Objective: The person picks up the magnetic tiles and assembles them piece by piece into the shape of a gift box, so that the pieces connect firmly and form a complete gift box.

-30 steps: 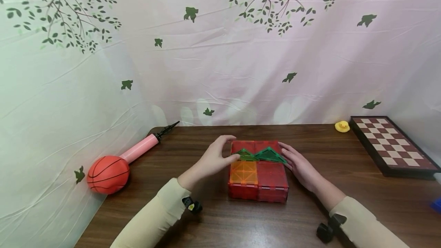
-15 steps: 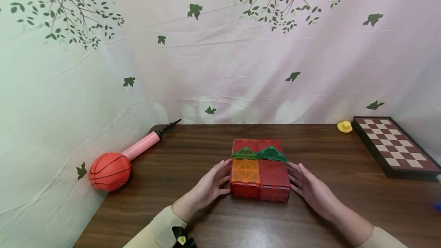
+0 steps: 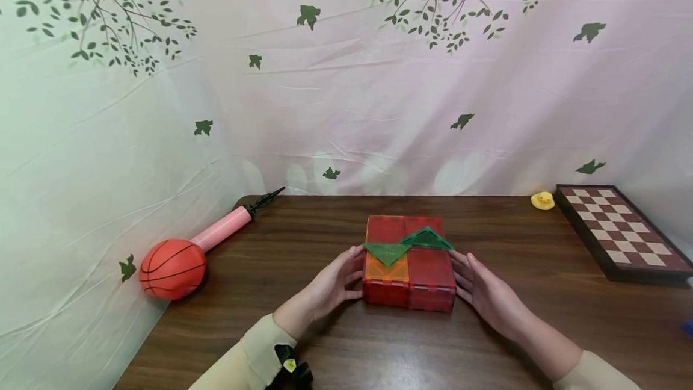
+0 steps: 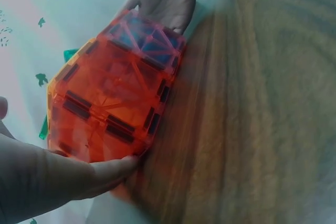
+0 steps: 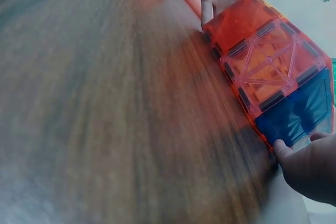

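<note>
In the head view, a low box of translucent red magnetic tiles [image 3: 431,265] stands on the table, with an orange tile at its top's near left. A lighter green triangle tile [image 3: 387,251] lies on top with its tip toward me. Right of it, a darker green triangle tile [image 3: 426,238] has its tip pointing up in the view. My left hand [image 3: 326,286] rests its loosely extended fingers against the box's left side. My right hand [image 3: 489,295] has nearly straight fingers along the right side. In the right wrist view, a blue panel [image 5: 299,109] shows in the box's near face.
On the left, a small red basketball [image 3: 172,269] sits against a pink hand pump [image 3: 223,229]. A yellow rubber duck [image 3: 542,200] and a checkered game board [image 3: 622,227] are at the back right. A leaf-printed curtain [image 3: 325,95] borders the wooden table [image 3: 303,227].
The left green triangle has tipped from pointing up to lying toward me. My left hand has dropped from over the box to its left side; the right hand has slid nearer to me.
</note>
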A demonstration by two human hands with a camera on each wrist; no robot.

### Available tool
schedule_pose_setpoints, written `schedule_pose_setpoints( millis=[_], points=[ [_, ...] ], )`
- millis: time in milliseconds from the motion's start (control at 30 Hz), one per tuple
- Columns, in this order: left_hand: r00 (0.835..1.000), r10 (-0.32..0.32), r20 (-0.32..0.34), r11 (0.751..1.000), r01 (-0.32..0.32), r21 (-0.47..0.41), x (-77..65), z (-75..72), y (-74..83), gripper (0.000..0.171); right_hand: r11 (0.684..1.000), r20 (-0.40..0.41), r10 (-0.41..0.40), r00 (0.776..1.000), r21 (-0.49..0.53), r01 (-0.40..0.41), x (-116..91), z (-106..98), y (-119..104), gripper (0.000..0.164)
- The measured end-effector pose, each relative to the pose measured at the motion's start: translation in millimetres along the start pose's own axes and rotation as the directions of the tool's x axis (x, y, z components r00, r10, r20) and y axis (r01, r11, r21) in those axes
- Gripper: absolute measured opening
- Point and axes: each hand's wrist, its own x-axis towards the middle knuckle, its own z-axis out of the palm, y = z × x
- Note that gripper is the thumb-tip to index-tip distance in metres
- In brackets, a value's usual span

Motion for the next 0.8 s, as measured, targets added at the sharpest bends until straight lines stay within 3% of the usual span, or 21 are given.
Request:
schedule_pose_setpoints(
  millis=[200,333,700,767,800],
  points=[
    [0.998,0.042,-0.049,0.992,-0.036,0.12,17.1,-6.3,17.5,0.062,1.0,0.011,-0.02,1.0,0.008,0.019,2,-2,0,0.078],
    [0.998,0.046,-0.034,0.994,-0.042,0.101,25.8,-7.1,26.1,0.063,1.0,0.02,-0.029,0.999,0.011,0.029,5,-1,0,0.078],
    [0.996,0.078,-0.043,0.991,-0.073,0.11,47.9,-10.3,29.0,0.062,0.998,0.019,-0.063,0.998,0.009,0.063,24,-13,-2,0.078],
    [0.991,0.108,-0.074,0.974,-0.091,0.206,51.3,-11.3,29.8,0.063,0.998,0.017,-0.063,0.998,0.006,0.063,26,-15,-2,0.078],
    [0.986,0.144,-0.083,0.949,-0.114,0.293,52.9,-12.0,30.3,0.064,0.998,0.017,-0.063,0.998,0.003,0.063,27,-15,-2,0.078]
  ],
)
